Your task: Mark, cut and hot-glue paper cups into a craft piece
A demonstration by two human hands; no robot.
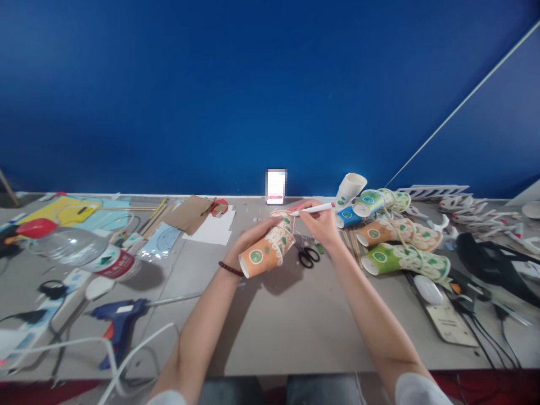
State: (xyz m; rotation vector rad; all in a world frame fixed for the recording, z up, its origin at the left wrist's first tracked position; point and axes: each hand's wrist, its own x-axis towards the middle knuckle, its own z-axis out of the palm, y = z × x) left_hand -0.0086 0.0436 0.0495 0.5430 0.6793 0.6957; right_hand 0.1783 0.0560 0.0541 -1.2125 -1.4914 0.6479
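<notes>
My left hand [253,235] is wrapped round two paper cups [270,247] joined end to end, the nearer one orange with a green logo. They are held tilted above the table. In my right hand [319,224] is a white marker [316,208] with a red end, its tip at the far rim of the cups. Whether the tip touches the paper, I cannot tell. Black-handled scissors [309,257] lie on the table just below my right hand.
A lit phone [275,187] stands against the blue wall. More paper cups [405,261] lie at the right, near a computer mouse [427,289]. At the left are a plastic bottle [84,250], a blue glue gun [120,320], a power strip [53,318] and cardboard [188,214].
</notes>
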